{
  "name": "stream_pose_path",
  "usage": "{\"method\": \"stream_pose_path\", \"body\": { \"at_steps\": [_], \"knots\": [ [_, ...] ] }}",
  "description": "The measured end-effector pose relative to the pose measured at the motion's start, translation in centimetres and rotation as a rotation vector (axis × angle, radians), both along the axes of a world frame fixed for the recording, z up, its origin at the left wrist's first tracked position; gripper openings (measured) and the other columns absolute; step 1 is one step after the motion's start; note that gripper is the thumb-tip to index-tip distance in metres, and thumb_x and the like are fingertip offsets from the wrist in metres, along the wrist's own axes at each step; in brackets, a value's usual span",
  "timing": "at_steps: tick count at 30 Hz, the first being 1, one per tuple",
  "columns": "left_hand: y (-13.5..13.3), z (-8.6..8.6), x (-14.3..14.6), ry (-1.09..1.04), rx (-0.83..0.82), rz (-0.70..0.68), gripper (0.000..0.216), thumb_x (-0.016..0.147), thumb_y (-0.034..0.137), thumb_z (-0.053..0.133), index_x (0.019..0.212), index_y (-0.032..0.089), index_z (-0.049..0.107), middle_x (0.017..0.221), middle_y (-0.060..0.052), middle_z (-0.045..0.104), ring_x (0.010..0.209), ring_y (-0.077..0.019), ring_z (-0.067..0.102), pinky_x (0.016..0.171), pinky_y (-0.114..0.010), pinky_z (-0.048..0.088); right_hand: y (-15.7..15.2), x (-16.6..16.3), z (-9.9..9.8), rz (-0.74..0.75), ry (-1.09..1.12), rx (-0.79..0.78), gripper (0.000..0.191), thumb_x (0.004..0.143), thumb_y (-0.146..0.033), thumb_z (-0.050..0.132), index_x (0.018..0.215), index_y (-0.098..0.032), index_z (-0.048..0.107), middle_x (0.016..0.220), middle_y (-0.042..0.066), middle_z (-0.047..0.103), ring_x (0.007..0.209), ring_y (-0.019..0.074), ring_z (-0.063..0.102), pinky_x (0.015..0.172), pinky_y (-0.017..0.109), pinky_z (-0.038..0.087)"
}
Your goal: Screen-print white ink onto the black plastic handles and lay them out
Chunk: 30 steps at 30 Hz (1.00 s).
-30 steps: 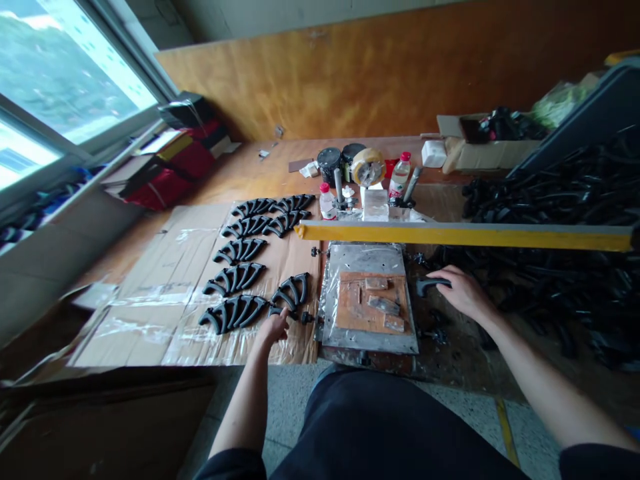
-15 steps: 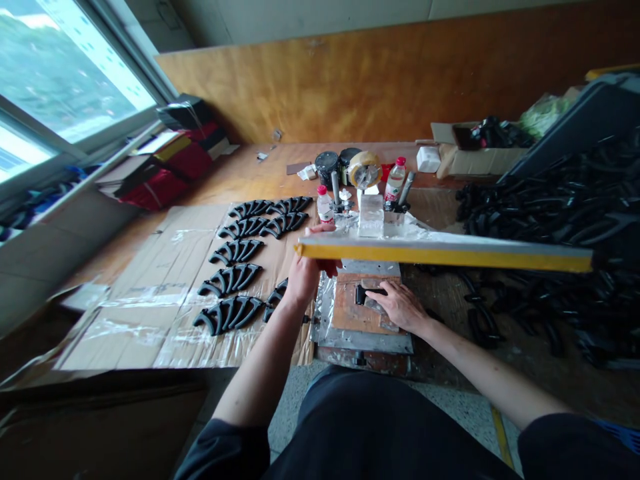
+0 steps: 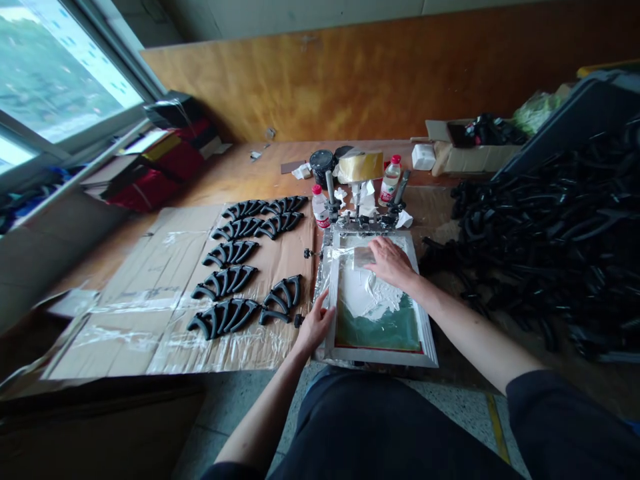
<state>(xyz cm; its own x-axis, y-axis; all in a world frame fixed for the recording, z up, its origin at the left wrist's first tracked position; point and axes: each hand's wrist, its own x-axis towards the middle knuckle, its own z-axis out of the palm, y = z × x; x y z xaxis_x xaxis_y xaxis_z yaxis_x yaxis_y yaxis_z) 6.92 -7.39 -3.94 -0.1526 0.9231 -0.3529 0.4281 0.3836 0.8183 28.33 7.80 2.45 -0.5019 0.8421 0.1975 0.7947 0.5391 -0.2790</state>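
Observation:
A screen-printing frame [image 3: 425, 347] lies flat in front of me, its green mesh smeared with white ink [image 3: 367, 297]. My left hand [image 3: 316, 325] grips the frame's left rail near the front. At the far end of the mesh, my right hand [image 3: 391, 261] is closed on a flat squeegee [image 3: 363, 257] resting in the white ink. Several black curved plastic parts [image 3: 227, 280] lie in rows on the cardboard to the left of the frame.
A big heap of black plastic parts [image 3: 540, 227] fills the right side. Bottles [image 3: 319, 208], black ink tins [image 3: 320, 162] and a tape roll [image 3: 361, 165] stand behind the frame. Red bags [image 3: 165, 167] lie by the window at left. A cardboard box [image 3: 475, 155] sits at back right.
The screen frame, raised on edge before, has been lowered flat over the jig. My right hand left the black part on the jig and now holds the squeegee; my left hand moved to the frame's front left.

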Motion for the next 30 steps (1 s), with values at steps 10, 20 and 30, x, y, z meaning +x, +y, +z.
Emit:
{"method": "stream_pose_path", "body": {
  "at_steps": [10,20,30],
  "knots": [
    [0.0,-1.5,-0.6,0.080,-0.040,-0.047,0.059,0.089,0.050,0.045,0.142,0.025,0.044,0.077,0.000,0.063,0.068,-0.0159,0.059,0.061,-0.024,0.040,-6.6,3.6,-0.7,0.640,-0.112,-0.138,0.025,0.076,-0.001,0.052,0.088,-0.018,0.066,0.087,0.006,0.067,0.086,0.0197,0.056,0.075,0.029,0.040],
    [-0.1,-0.7,-0.3,0.050,-0.021,0.011,0.056,0.085,0.050,0.051,0.136,0.025,0.051,0.068,0.002,0.061,0.061,-0.0153,0.058,0.058,-0.024,0.043,-8.1,2.7,-2.8,0.519,-0.002,0.007,0.033,0.077,-0.001,0.051,0.102,-0.016,0.067,0.100,0.008,0.069,0.088,0.0204,0.060,0.075,0.030,0.045],
    [0.3,4.4,-1.0,-0.170,-0.020,-0.024,0.066,0.086,0.057,0.051,0.143,0.025,0.043,0.064,0.004,0.056,0.050,-0.0100,0.045,0.048,-0.020,0.035,0.9,1.2,2.5,0.033,0.130,-0.067,0.056,0.082,-0.032,0.069,0.136,-0.030,0.052,0.112,0.004,0.069,0.091,0.0206,0.065,0.077,0.032,0.050]
  ]
}}
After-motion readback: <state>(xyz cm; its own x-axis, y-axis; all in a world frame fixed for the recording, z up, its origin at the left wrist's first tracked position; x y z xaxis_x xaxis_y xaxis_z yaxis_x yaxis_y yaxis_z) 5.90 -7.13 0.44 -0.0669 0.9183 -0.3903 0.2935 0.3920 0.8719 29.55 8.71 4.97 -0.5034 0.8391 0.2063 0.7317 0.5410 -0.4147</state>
